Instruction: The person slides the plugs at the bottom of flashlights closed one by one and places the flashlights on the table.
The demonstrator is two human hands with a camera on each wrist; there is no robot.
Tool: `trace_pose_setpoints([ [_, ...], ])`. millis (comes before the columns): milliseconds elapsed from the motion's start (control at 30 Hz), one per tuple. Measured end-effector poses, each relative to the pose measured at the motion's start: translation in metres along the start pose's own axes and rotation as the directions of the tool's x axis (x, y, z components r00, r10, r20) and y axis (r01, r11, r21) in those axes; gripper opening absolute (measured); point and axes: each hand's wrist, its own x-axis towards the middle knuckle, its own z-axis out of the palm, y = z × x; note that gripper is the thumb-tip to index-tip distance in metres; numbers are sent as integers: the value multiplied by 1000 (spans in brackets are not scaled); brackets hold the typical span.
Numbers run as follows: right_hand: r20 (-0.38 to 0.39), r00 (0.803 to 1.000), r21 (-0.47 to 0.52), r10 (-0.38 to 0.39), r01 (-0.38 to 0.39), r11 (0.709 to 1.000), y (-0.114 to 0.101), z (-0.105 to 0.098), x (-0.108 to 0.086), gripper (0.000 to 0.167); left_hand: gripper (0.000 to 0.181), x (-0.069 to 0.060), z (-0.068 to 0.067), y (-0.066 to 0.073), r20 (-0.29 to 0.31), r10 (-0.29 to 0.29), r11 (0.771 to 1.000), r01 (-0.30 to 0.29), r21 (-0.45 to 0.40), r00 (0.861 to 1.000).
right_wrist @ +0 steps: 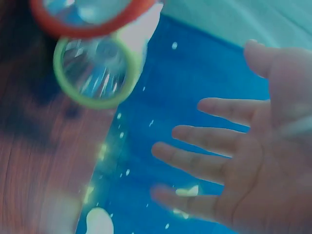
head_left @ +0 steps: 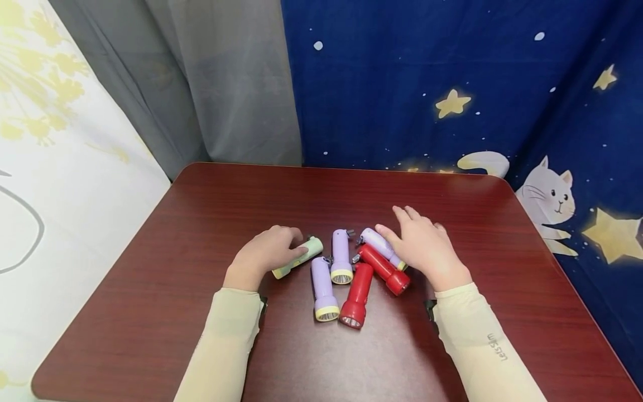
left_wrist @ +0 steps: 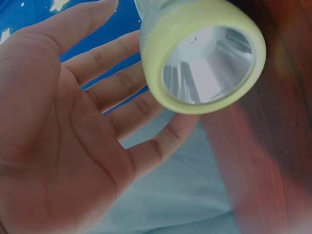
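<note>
On the table [head_left: 201, 223], only the head view shows all six flashlights [head_left: 340, 249].

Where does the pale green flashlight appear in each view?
Head: pale green flashlight slightly left of and below centre, at the left hand.
Left wrist: upper right, its lens towards the camera.
Right wrist: not seen; the yellow-rimmed flashlight there is probably a purple one.
Shared landmark: blue curtain, visible in all three.
</note>
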Motion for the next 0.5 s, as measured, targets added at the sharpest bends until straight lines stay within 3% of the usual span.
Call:
trace_pose_setpoints([
  [200, -67, 994, 26, -82, 84, 996, -22, 5, -7, 68, 38, 3, 4, 5, 25, 10, 999, -11, 40, 1000],
  [500, -78, 986, 45, -146, 150, 988, -41, 10, -9, 59, 26, 6, 7, 8, 43, 78, 995, -81, 66, 996],
])
